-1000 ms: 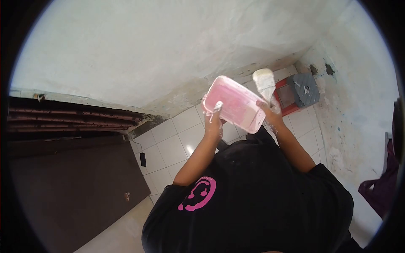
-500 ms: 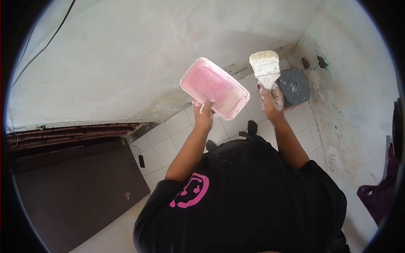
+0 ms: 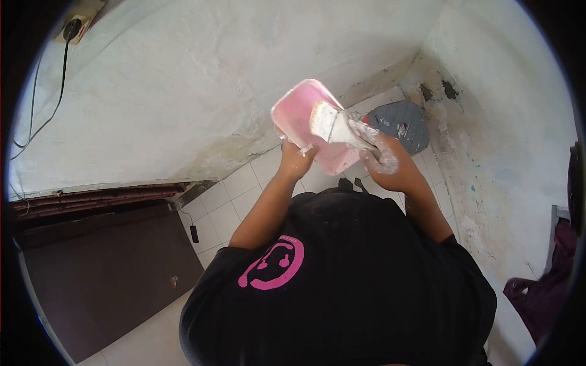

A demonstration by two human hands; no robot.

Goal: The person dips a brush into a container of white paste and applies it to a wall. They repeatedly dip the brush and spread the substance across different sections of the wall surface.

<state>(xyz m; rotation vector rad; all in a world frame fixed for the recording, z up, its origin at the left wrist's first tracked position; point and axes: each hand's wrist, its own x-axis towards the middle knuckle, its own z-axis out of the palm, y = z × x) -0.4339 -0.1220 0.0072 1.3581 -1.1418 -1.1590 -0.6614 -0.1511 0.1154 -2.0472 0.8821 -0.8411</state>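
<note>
My left hand (image 3: 299, 157) grips the near-left edge of a pink plastic tray (image 3: 297, 110), its thumb over the rim and white smears on the fingers. The tray is tilted, with its inside facing me. My right hand (image 3: 379, 149), streaked with white, is closed round the handle of a wide paintbrush (image 3: 331, 126). The brush points left, and its pale bristles lie over the inside of the tray. Whether the bristles touch the tray I cannot tell.
A grey stool-like object (image 3: 400, 125) stands on the tiled floor (image 3: 235, 201) near the wall corner. A dark brown panel (image 3: 104, 274) is at the lower left. Top left is a socket with a plug (image 3: 72, 29). Purple cloth (image 3: 543, 299) hangs at the right.
My right hand has swung left and turned the brush from upright to sideways, over the tray. The tray has turned more upright. The view has shifted, bringing the socket into sight.
</note>
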